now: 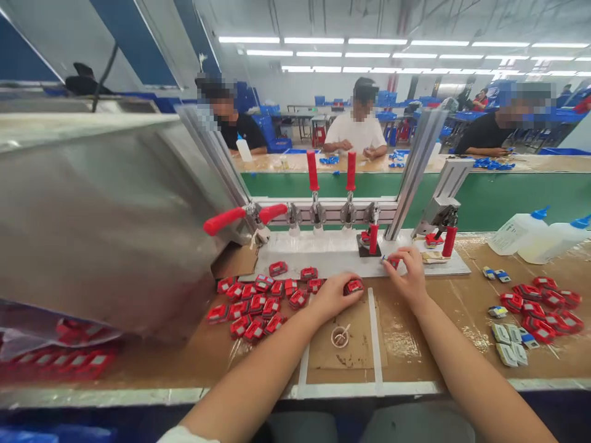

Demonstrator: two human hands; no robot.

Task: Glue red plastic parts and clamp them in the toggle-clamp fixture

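Note:
My left hand [336, 298] is closed around a red plastic housing [354, 287] just in front of the white fixture base [318, 261]. At the base's front edge, my right hand [409, 274] pinches a small blue-tipped piece [383, 259] between thumb and forefinger. A bit of red shows in the gap between those fingers; whether it is held too, I cannot tell. Close by, a red-handled toggle clamp [373, 239] presses down on a red part over a black block. Another clamp [449, 241] stands to the right, above a red part.
Many red housings [256, 303] lie at left, with more [545, 307] at right beside grey parts [508, 344]. A small cup [340, 336] with a stick stands on cardboard. White bottles [519, 232] stand far right. A large metal box [115, 234] blocks the left. Co-workers sit opposite.

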